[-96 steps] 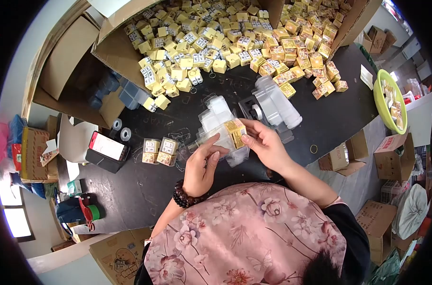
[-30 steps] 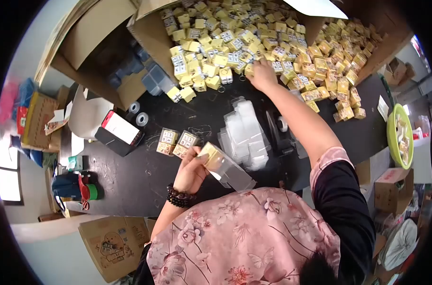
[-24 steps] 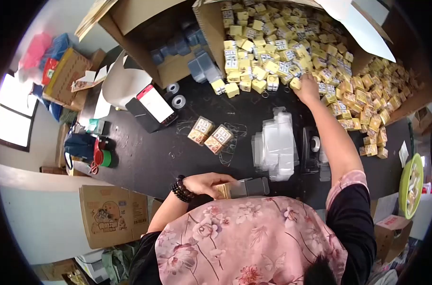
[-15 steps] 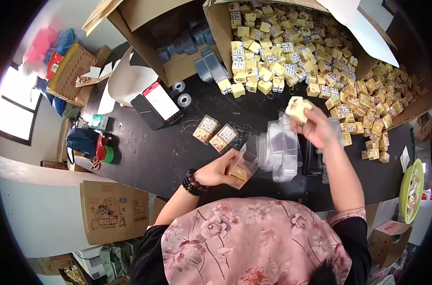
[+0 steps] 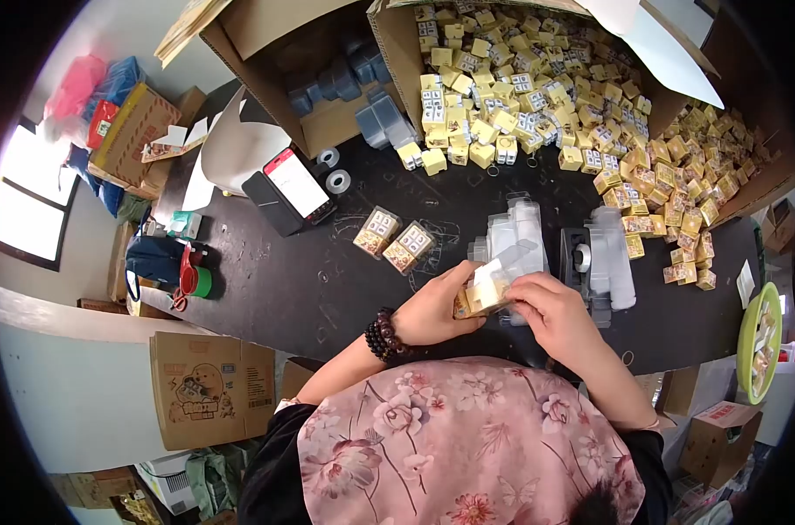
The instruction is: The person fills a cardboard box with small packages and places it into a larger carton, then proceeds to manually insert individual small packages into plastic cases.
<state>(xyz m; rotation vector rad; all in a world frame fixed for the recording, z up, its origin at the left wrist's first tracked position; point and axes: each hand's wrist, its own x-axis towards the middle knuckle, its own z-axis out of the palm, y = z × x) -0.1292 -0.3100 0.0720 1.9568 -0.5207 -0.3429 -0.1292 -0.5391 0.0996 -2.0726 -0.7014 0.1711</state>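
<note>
My left hand (image 5: 441, 306) is closed around a clear plastic box (image 5: 489, 284) with small yellow boxes inside it. My right hand (image 5: 550, 311) has its fingertips pinched at the right side of this clear box, where a yellow block shows pale. Just behind my hands lies a stack of clear plastic boxes (image 5: 522, 227), flattened or nested. Two filled clear boxes (image 5: 393, 241) of printed yellow boxes rest on the black table to the left.
A big carton (image 5: 396, 61) spills many small yellow boxes (image 5: 502, 96) onto the black table (image 5: 284, 271). A phone (image 5: 297, 185) leans on a dark stand, beside tape rolls (image 5: 337, 181). More clear sleeves (image 5: 612, 254) and a black tray (image 5: 576, 258) lie right. A green basket (image 5: 759, 341) is far right.
My right hand has come down and left with the yellow box, which now sits at the clear box. My left hand has moved right and slightly up, meeting it.
</note>
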